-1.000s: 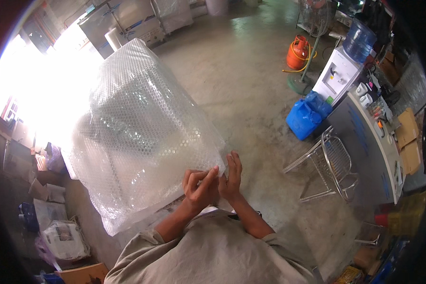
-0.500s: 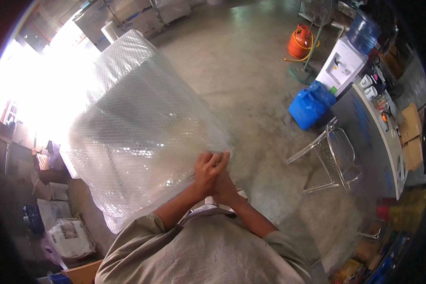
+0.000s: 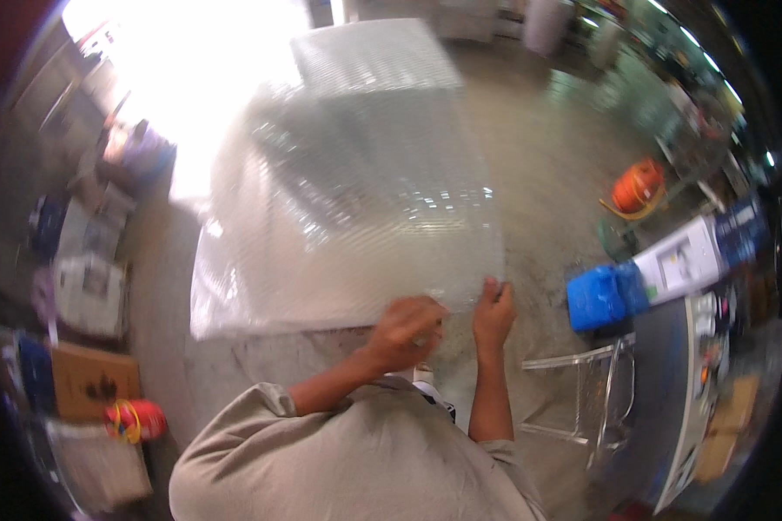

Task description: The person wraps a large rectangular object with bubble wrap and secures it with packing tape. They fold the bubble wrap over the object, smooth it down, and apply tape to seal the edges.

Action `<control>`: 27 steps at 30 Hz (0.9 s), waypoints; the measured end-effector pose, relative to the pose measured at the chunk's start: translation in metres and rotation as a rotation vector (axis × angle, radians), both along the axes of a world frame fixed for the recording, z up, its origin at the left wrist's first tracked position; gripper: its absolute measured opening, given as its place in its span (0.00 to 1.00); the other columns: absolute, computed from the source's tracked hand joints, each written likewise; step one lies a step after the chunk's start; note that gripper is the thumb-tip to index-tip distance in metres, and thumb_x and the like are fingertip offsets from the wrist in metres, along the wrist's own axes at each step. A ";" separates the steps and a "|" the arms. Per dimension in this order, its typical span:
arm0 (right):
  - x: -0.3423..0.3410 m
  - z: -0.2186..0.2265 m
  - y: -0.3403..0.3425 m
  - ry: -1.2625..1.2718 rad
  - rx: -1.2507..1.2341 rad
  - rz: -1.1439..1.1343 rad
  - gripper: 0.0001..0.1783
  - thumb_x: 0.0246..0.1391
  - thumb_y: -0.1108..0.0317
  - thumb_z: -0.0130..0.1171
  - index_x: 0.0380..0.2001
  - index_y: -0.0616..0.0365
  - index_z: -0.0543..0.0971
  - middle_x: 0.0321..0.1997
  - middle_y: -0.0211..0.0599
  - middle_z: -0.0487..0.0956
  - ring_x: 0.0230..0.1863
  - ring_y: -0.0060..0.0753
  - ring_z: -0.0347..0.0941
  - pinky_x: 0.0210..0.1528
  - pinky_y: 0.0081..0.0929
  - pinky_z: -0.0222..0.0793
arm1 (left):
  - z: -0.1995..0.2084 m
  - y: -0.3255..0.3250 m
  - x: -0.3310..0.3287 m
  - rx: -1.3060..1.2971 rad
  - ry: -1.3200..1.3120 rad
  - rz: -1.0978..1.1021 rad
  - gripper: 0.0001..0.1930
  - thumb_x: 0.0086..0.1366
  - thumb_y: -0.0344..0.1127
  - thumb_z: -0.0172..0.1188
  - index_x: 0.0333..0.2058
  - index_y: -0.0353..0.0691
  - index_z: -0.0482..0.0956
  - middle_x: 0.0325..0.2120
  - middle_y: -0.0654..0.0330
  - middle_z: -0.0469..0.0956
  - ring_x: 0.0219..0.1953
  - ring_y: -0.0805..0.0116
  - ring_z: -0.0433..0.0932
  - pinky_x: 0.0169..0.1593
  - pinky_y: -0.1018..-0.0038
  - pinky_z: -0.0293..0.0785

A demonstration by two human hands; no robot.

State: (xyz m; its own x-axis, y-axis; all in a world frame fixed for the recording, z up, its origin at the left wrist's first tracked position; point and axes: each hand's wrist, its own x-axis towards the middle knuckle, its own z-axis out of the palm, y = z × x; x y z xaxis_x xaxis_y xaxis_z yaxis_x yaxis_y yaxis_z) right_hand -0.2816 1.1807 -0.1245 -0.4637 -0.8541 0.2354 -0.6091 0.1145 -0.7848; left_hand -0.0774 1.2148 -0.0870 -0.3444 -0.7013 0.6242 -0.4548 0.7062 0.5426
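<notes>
A large boxy bundle in clear bubble wrap (image 3: 365,247) stands before me, its glossy sheet hanging loose around the edges. At its near right corner my right hand (image 3: 493,317) is closed, thumb and fingers pinching the edge of the wrap. To the left of it, my left hand (image 3: 406,332) is held in front of the bundle's near edge, fingers bent. Motion smears those fingers, so whether they hold anything is unclear. What lies inside the wrap shows only as a pale, hazy shape.
On the right are a metal-framed chair (image 3: 582,391), a desk (image 3: 643,391), a blue jerrycan (image 3: 595,300), a water dispenser (image 3: 682,256) and an orange gas cylinder (image 3: 639,185). Along the left stand a cardboard box (image 3: 94,379), a red cylinder (image 3: 139,420) and a white package (image 3: 89,295).
My hands were together at the bundle's near right corner and are now apart, the left one further left. The view has turned, so the bundle appears straighter and further right.
</notes>
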 end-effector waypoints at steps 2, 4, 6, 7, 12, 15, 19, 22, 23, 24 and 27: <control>-0.003 -0.004 0.002 -0.046 -0.093 -0.002 0.28 0.71 0.47 0.53 0.30 0.65 0.71 0.21 0.51 0.74 0.23 0.58 0.70 0.27 0.47 0.65 | 0.001 0.019 0.052 -0.065 0.194 0.688 0.32 0.54 0.35 0.74 0.56 0.31 0.73 0.53 0.45 0.72 0.59 0.44 0.68 0.64 0.52 0.63; 0.003 -0.002 0.003 -0.067 -0.170 0.017 0.28 0.73 0.48 0.50 0.30 0.65 0.70 0.21 0.48 0.72 0.23 0.48 0.68 0.28 0.41 0.64 | 0.004 0.022 0.116 0.012 0.177 1.284 0.44 0.59 0.46 0.73 0.65 0.27 0.60 0.60 0.41 0.63 0.64 0.41 0.60 0.70 0.50 0.51; 0.005 -0.007 0.008 -0.080 -0.202 0.032 0.27 0.74 0.49 0.48 0.30 0.64 0.69 0.21 0.45 0.71 0.23 0.42 0.66 0.28 0.38 0.63 | 0.020 0.026 0.152 0.011 0.024 1.703 0.45 0.63 0.55 0.69 0.65 0.25 0.60 0.59 0.40 0.65 0.63 0.42 0.63 0.69 0.52 0.53; 0.004 -0.015 0.006 -0.082 -0.210 0.038 0.27 0.75 0.50 0.48 0.30 0.64 0.70 0.21 0.45 0.71 0.23 0.41 0.66 0.28 0.38 0.63 | 0.013 0.027 0.170 0.051 0.153 1.655 0.44 0.65 0.56 0.67 0.63 0.24 0.61 0.57 0.41 0.68 0.60 0.44 0.66 0.67 0.54 0.57; 0.000 -0.021 0.002 -0.010 -0.283 0.106 0.28 0.75 0.49 0.46 0.28 0.64 0.69 0.19 0.41 0.71 0.21 0.35 0.66 0.25 0.34 0.62 | 0.015 0.027 0.196 0.710 0.823 1.321 0.40 0.67 0.62 0.63 0.53 0.22 0.69 0.46 0.49 0.78 0.45 0.54 0.79 0.54 0.63 0.74; -0.006 -0.020 0.001 -0.040 -0.273 0.119 0.28 0.75 0.49 0.46 0.28 0.64 0.70 0.19 0.40 0.71 0.21 0.37 0.66 0.26 0.35 0.62 | 0.026 0.023 0.171 0.399 1.263 1.184 0.28 0.75 0.56 0.55 0.45 0.29 0.73 0.34 0.56 0.78 0.35 0.63 0.78 0.44 0.64 0.76; -0.010 -0.044 -0.004 -0.060 -0.293 0.071 0.28 0.75 0.50 0.46 0.29 0.65 0.74 0.17 0.40 0.71 0.19 0.38 0.66 0.26 0.37 0.62 | 0.005 0.019 0.171 0.132 1.439 1.194 0.23 0.79 0.51 0.49 0.44 0.31 0.74 0.33 0.56 0.77 0.33 0.65 0.76 0.35 0.67 0.75; -0.017 -0.061 -0.010 -0.068 -0.334 0.066 0.29 0.75 0.50 0.45 0.29 0.66 0.76 0.16 0.40 0.72 0.18 0.40 0.67 0.24 0.38 0.62 | -0.009 0.025 0.162 0.288 1.320 1.322 0.24 0.79 0.52 0.48 0.42 0.30 0.74 0.31 0.58 0.76 0.29 0.68 0.75 0.30 0.69 0.74; -0.019 -0.065 -0.010 -0.079 -0.338 0.081 0.29 0.75 0.50 0.45 0.29 0.66 0.76 0.16 0.41 0.72 0.17 0.41 0.68 0.23 0.39 0.63 | -0.016 0.026 0.164 0.263 1.298 1.335 0.24 0.79 0.52 0.48 0.40 0.31 0.74 0.29 0.59 0.75 0.27 0.69 0.73 0.29 0.69 0.72; -0.017 -0.061 -0.009 -0.075 -0.331 0.072 0.29 0.75 0.50 0.45 0.28 0.65 0.75 0.16 0.43 0.72 0.18 0.44 0.68 0.23 0.40 0.63 | -0.022 0.026 0.168 0.232 1.278 1.349 0.24 0.79 0.52 0.47 0.39 0.32 0.74 0.27 0.61 0.73 0.25 0.70 0.72 0.28 0.70 0.71; -0.013 -0.056 -0.007 -0.064 -0.329 0.037 0.29 0.75 0.51 0.44 0.25 0.64 0.73 0.18 0.49 0.73 0.19 0.50 0.69 0.24 0.41 0.63 | -0.036 0.026 0.172 0.220 1.221 1.373 0.25 0.80 0.53 0.47 0.35 0.33 0.73 0.22 0.64 0.69 0.22 0.72 0.68 0.25 0.71 0.67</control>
